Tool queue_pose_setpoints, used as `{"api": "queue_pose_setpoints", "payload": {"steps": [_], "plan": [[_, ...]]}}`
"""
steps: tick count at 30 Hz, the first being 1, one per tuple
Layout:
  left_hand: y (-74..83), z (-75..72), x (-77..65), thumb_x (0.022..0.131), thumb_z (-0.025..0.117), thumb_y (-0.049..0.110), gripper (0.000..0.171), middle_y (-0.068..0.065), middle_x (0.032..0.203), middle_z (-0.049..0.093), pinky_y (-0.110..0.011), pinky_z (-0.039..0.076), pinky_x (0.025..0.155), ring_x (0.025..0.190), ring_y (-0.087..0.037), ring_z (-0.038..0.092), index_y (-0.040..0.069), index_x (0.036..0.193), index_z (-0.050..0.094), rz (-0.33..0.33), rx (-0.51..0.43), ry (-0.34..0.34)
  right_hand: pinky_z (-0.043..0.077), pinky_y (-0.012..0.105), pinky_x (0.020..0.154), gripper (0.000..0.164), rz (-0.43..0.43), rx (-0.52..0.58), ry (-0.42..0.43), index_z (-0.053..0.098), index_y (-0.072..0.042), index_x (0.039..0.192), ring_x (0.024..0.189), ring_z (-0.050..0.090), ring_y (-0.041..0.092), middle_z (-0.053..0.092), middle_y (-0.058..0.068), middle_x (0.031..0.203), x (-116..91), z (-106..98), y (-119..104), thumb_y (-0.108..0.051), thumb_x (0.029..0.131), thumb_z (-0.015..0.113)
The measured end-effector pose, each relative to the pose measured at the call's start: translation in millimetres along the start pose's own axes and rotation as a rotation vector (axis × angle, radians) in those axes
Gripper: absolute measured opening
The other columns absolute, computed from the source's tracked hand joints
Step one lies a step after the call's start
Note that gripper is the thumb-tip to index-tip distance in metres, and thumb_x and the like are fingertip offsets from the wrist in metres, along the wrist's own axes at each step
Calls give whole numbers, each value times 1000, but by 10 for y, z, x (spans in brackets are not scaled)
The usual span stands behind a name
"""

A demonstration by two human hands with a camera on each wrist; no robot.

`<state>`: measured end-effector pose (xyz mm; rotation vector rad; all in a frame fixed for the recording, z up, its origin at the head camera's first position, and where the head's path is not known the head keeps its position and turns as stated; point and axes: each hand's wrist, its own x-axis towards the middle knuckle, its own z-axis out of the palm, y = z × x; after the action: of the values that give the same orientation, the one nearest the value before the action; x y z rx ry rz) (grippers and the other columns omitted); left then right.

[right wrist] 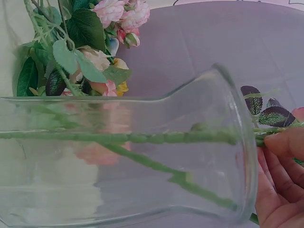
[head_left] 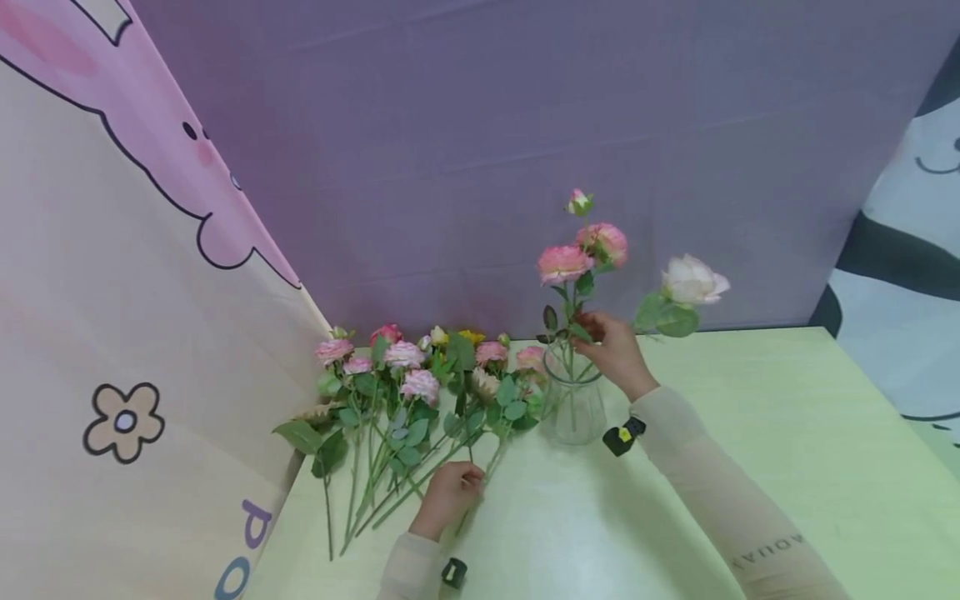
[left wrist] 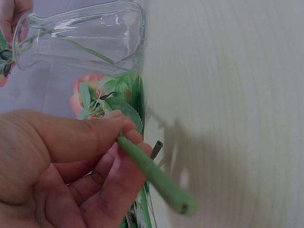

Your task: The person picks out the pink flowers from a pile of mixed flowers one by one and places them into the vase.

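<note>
So both hands are busy here. The right hand (head_left: 617, 354) has thumb and fingers pinching a pink-flowered stem (head_left: 564, 265) just above the rim of the glass vase (head_left: 573, 421), which stands upright right below those fingers. Gripping it that low probably lets them steer the stem through the neck while the heads stay up out of the way.

The left hand (head_left: 450, 496) is pinching a green stem (left wrist: 154, 173) near its bottom end, cut tip poking out past the fingers. My guess is that's just the easy bit to grab, since the other end runs off into leaves and blooms. There's a dark stem end right behind those fingers too, can't tell if it's held.

Headcount: one vase, two stems showing through its glass. Above the right fingers, two pink blooms and one bud. Off to the right of them, one white rose (head_left: 693, 281) leaning outward, maybe because the wide mouth lets it flop; its lower stem is hidden. Beyond the left fingers there's a pile of flowers (head_left: 420, 385) on the tabletop (head_left: 750, 433), mostly heads away, stems towards the person. I get at least six pink heads, but the stems overlap too much to count.
</note>
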<state>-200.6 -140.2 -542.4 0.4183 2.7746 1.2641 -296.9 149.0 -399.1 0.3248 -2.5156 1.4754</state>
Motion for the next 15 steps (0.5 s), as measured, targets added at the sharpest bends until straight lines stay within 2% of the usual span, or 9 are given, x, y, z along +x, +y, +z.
{"api": "queue_pose_setpoints", "payload": {"steps": [7,15], "plan": [[55,2,6,78,66,-6,11,-3,77,62,-22,48,61,69,-10,54,-2,88,66,-54,-30,-6,51,47,84,30,-18,-36,-4,58,6,116,97,60,36,63,23,107,-22,35,5,-5,88,63],[123,-7,3,82,66,-2,9,-3,80,61,-23,47,62,71,-11,53,-1,91,65,-107,-94,33,50,47,85,27,-17,-44,-14,60,6,112,94,61,35,64,23,103,-43,121,-4,-3,87,63]]}}
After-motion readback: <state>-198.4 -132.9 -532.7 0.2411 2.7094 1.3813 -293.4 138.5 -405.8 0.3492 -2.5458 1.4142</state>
